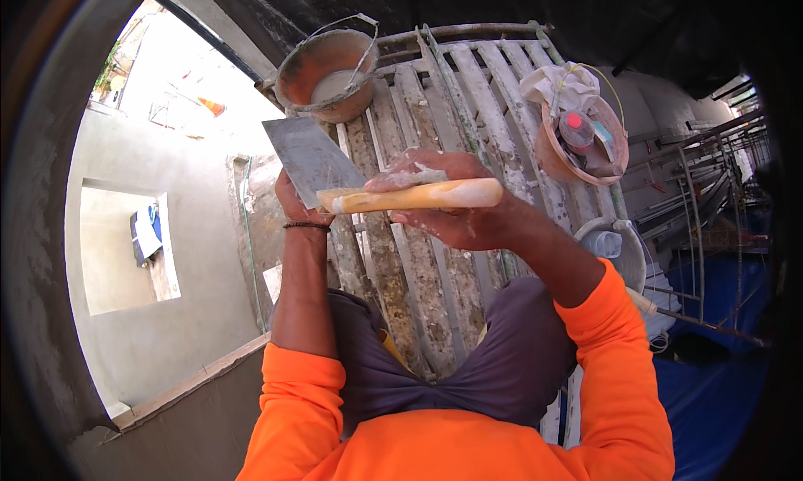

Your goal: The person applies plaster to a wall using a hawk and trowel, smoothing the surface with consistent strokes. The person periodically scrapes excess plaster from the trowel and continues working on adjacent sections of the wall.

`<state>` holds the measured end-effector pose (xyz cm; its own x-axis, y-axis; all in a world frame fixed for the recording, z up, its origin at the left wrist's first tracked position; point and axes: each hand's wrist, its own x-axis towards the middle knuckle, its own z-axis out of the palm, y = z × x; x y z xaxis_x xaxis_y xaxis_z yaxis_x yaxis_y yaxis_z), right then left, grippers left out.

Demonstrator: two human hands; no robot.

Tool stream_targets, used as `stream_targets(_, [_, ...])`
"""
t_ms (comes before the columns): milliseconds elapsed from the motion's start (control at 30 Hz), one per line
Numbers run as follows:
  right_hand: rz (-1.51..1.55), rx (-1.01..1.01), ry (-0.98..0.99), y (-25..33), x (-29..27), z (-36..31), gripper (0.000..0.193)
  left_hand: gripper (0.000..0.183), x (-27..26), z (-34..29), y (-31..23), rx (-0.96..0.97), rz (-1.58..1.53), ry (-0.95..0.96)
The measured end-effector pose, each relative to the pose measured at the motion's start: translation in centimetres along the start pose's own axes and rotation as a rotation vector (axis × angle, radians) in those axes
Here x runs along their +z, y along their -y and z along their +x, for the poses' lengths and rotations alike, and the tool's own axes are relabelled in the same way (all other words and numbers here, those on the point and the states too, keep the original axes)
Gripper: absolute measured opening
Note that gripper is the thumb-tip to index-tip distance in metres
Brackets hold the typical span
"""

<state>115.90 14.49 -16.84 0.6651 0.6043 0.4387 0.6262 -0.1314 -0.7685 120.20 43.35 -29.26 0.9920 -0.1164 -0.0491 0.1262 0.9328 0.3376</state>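
In front of me is a plastering trowel with a flat grey steel blade (311, 155) and a pale wooden handle (418, 197). My right hand (481, 217) is closed around the handle, thumb above it and fingers below; wet plaster smears the thumb side. Behind the lower left edge of the blade is my left hand (293, 198), with a dark beaded bracelet at the wrist. The blade hides its fingers, so whether they grip the steel cannot be seen. Beyond the blade stands a plaster-caked bucket (333, 104), orange inside, with grey material in the bottom.
Beneath me is a slatted, plaster-stained platform (435, 305). On its right, a pinkish bucket (556, 155) holds a white cloth and a red-capped bottle; nearer is a white bucket (633, 259). A grey wall (209, 314) with a square opening rises left. Scaffold tubes (690, 230) stand right, above blue sheeting (711, 406).
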Motion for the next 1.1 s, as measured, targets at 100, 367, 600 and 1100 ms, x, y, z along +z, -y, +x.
stream_targets(100, [0.081, -0.082, -0.028, -0.7, -1.1, 0.2, 0.039, 0.039, 0.9, 0.1, -0.6, 0.161, 0.126, -0.189])
stream_targets(367, [0.185, 0.276, -0.014, -2.5, -4.1, -1.7, 0.035, 0.031, 1.4, 0.4, -0.6, 0.238, 0.307, -0.412])
stream_targets(600, [0.105, 0.51, -0.228, -5.1, -6.0, -6.6, 0.038, 0.014, 3.5, 0.0, 1.0, 0.245, 0.81, -0.56])
stream_targets(1100, [-0.332, 0.992, -1.076, 9.3, -9.5, -33.7, 0.033, 0.023, 2.8, -0.4, 4.9, 0.016, 1.201, -0.387])
